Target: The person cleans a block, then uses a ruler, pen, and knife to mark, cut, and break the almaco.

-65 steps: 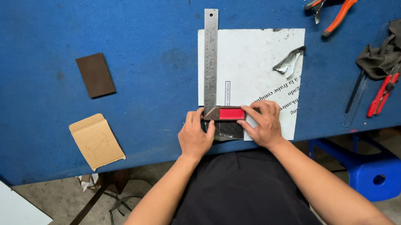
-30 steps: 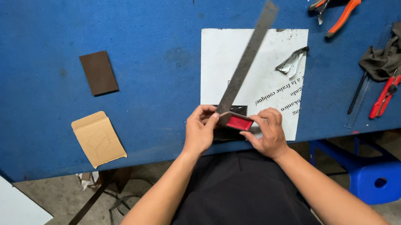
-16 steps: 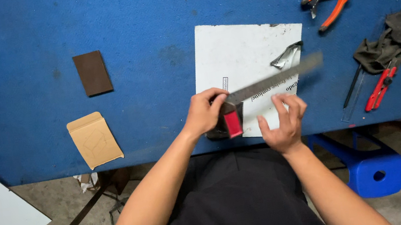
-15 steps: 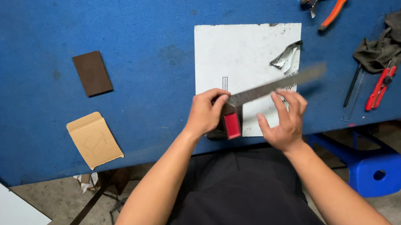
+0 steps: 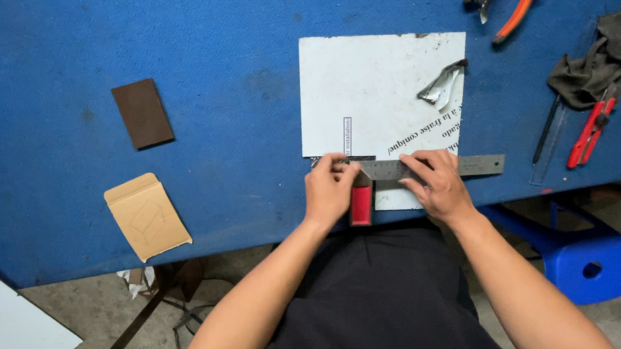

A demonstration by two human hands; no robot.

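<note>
The left hand [image 5: 332, 190] curls closed around the try square's red stock [image 5: 361, 205]. The right hand [image 5: 436, 183] presses flat, fingers spread, on its steel blade [image 5: 481, 164], which runs left-right across the white sheet's [image 5: 370, 82] near edge, at the tabletop's [image 5: 41, 65] near side.

A blue desk [image 5: 40, 57] fills the far part of the view, its painted top scuffed and marked with darker patches. Below its near edge lies a bare grey concrete floor [image 5: 69, 311], dusty and stained. At the near left a white board [image 5: 0, 327] rests on the floor. Under the desk edge sits what may be a dark metal frame [image 5: 162, 308], partly hidden. At the right stands a blue plastic stool [image 5: 577, 253]. The light is even and soft.
</note>
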